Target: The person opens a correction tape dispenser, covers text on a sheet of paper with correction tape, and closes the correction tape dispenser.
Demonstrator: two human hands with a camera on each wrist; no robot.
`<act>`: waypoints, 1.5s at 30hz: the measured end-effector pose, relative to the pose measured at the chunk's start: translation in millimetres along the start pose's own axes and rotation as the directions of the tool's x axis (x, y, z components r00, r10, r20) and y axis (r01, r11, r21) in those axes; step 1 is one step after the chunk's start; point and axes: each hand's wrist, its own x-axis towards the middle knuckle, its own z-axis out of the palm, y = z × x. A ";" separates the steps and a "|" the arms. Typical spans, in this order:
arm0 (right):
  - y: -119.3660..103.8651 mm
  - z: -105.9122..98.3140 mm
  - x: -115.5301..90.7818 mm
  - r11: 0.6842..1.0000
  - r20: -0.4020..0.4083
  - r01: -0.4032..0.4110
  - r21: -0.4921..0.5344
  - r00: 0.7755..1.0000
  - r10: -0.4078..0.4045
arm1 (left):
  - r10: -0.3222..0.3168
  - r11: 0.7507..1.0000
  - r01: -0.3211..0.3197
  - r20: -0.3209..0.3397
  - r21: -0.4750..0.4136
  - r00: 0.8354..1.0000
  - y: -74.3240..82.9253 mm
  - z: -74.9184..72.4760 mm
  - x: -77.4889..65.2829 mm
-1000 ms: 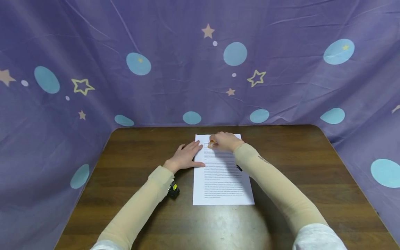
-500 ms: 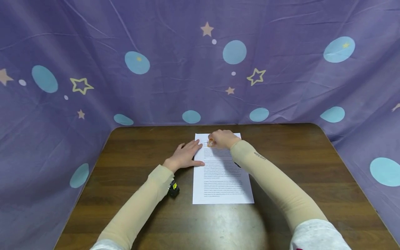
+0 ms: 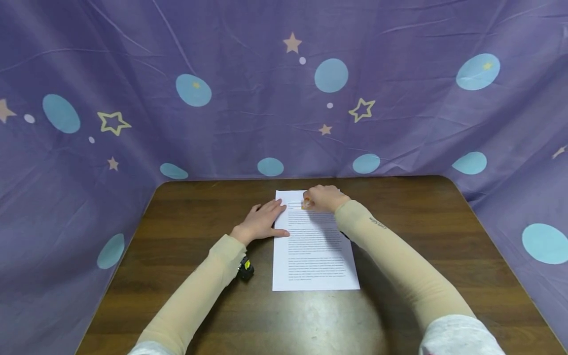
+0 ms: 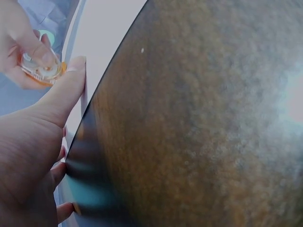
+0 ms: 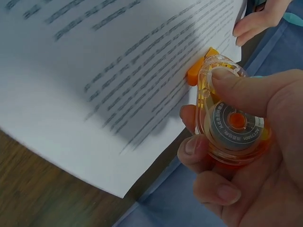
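A printed sheet of paper (image 3: 316, 273) lies flat on the wooden table. My left hand (image 3: 261, 222) rests on its left edge, fingers spread and straight, the thumb lying on the margin. Near the top lines of text, my right hand (image 3: 327, 198) grips a correction tape (image 5: 232, 113) between thumb and curled fingers. The dispenser has a clear case, a dark reel with an orange hub, and an orange tip (image 5: 195, 71) at the paper's surface. From the left wrist view, part of the correction tape (image 4: 45, 71) appears beyond my left thumb.
The brown wooden table (image 3: 199, 202) extends on both sides of the paper. Behind it and at the sides hangs a purple curtain (image 3: 248, 98) with stars and blue ovals. A small black device (image 3: 245, 268) is strapped under my left wrist.
My right hand shifts slightly left at first, then moves right along the top lines with the correction tape. The left hand stays in place on the sheet.
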 end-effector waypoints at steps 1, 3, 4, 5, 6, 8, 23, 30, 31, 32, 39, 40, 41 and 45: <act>1.8 0.2 -1.2 1.000 -0.001 0.001 0.001 1.000 -0.001 | 0.001 1.000 -0.001 -0.001 0.001 1.000 -0.1 0.1 0.2; 5.5 0.1 -3.8 1.000 -0.006 0.005 0.004 1.000 -0.005 | 0.000 1.000 0.000 -0.001 -0.001 1.000 0.1 0.2 0.5; 7.4 0.2 -5.1 1.000 -0.008 0.010 0.002 1.000 -0.010 | 0.000 1.000 0.000 -0.001 0.000 1.000 0.2 0.2 0.6; 9.4 0.1 -6.6 1.000 -0.006 0.011 0.002 1.000 -0.011 | 0.001 1.000 -0.001 -0.001 0.000 1.000 0.4 0.2 0.6; 11.4 0.1 -8.0 1.000 -0.003 0.011 0.005 1.000 -0.011 | 0.001 1.000 -0.001 -0.001 0.001 1.000 0.7 0.1 0.6; 15.1 0.1 -10.7 1.000 -0.003 0.011 0.003 1.000 -0.011 | 0.002 1.000 -0.002 -0.001 -0.001 1.000 1.2 -0.2 0.5; 35.3 -2.0 -30.7 1.000 -0.011 -0.022 -0.012 1.000 0.022 | -0.001 1.000 0.001 0.003 -0.008 1.000 -1.6 2.0 1.6; 43.0 -3.0 -39.8 1.000 -0.018 -0.023 0.004 1.000 0.023 | -0.007 1.000 0.007 0.013 -0.009 1.000 0.8 -0.9 -0.3; 43.9 -2.7 -40.4 1.000 -0.020 -0.022 0.006 1.000 0.022 | -0.007 1.000 0.007 0.011 -0.008 1.000 0.9 -0.8 -0.7; 44.6 -2.4 -41.0 1.000 -0.021 -0.021 0.007 1.000 0.022 | -0.006 1.000 0.006 0.009 -0.010 1.000 1.0 -0.7 -1.1; 50.0 0.2 -42.6 0.999 -0.012 -0.036 -0.013 0.999 0.036 | -0.006 1.000 0.006 0.006 -0.014 1.000 2.4 -1.0 -2.8; 51.1 0.5 -42.8 0.999 -0.011 -0.036 -0.012 0.999 0.036 | -0.006 1.000 0.006 0.007 -0.014 1.000 2.3 -1.2 -2.7; 52.0 0.5 -43.2 0.999 -0.010 -0.039 -0.010 0.999 0.039 | -0.004 1.000 0.004 0.005 -0.014 1.000 2.0 -1.0 -2.3; 54.8 -0.4 -45.6 0.999 -0.009 -0.052 -0.007 0.999 0.052 | 0.000 1.000 0.000 0.005 -0.020 1.000 1.2 -1.1 -1.7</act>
